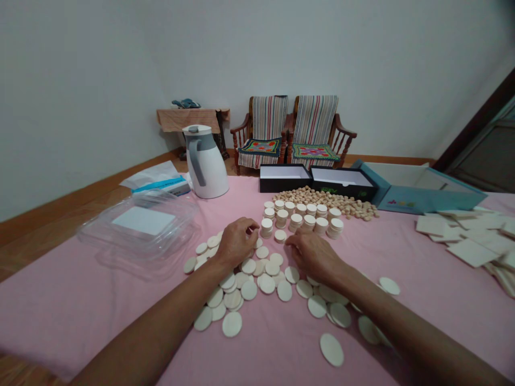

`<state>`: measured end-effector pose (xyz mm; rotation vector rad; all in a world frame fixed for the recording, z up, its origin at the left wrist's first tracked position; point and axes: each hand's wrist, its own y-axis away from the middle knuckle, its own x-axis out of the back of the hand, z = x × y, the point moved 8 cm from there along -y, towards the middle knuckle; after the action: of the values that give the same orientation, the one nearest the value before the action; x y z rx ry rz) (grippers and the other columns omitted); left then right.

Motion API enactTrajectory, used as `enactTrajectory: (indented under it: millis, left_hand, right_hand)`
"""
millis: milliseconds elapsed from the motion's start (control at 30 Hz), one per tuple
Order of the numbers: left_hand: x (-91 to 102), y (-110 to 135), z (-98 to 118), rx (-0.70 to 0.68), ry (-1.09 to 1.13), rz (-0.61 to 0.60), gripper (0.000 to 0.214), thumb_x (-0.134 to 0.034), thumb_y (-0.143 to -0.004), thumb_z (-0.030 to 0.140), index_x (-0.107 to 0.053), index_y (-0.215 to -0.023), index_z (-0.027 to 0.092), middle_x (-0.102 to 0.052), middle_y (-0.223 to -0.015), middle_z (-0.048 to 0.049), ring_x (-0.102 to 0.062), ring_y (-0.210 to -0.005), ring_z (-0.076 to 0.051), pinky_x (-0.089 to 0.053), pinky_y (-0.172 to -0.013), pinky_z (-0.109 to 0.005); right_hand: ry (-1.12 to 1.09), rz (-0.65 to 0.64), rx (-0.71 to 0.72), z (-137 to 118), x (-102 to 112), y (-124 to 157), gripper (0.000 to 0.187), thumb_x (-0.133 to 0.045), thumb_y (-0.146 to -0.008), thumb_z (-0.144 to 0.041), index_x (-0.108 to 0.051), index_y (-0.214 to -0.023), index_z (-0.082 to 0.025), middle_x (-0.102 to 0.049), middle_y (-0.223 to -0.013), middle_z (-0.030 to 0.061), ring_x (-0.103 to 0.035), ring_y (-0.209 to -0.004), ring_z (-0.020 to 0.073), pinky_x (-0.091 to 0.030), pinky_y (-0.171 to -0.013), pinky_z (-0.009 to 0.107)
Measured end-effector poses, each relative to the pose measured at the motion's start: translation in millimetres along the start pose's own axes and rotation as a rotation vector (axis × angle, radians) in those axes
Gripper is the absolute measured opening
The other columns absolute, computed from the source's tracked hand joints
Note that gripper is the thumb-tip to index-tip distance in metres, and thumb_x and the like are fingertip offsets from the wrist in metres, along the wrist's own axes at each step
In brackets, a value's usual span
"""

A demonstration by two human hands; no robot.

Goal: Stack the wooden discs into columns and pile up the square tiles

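Note:
My left hand (238, 242) is closed, its fingers curled down above loose round wooden discs (267, 284). Whatever its fingertips hold, if anything, is hidden. To the right, my right hand (311, 251) is also closed, fingertips beside a short stack of discs (280, 236); I cannot make out anything in them. Between my hands and just beyond stand several taller disc stacks (266, 227) in rows. Loose discs lie scattered under and around both forearms, with a single disc (332, 349) near the front.
Behind the stacks lie many small wooden beads (322, 200). Two black boxes (285, 186) and a blue box (434, 201) stand farther back. Square wooden pieces (472, 252) are heaped right. A clear plastic container (140, 236), white jug (209, 169) and blue packet (163, 185) sit left.

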<state>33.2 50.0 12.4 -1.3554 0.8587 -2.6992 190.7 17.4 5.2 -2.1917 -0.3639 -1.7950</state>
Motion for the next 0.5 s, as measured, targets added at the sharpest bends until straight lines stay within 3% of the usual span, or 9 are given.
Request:
enactTrajectory:
  millis: [500]
  left_hand:
    - [-1.8,-0.4,-3.3,0.008,-0.006,-0.016,0.013,-0.056,-0.077,0.016,-0.068,-0.08,0.019,-0.067,-0.076,-0.0009,-0.061,-0.068,-0.013,-0.045,-0.062,-0.023]
  right_hand:
    - [-0.094,0.054,-0.028,5.1,-8.7,1.1,0.028,-0.038,-0.09,-0.016,-0.063,-0.102,-0.017,-0.061,-0.1,0.0109,-0.058,-0.081,0.0171,-0.036,-0.063,0.026]
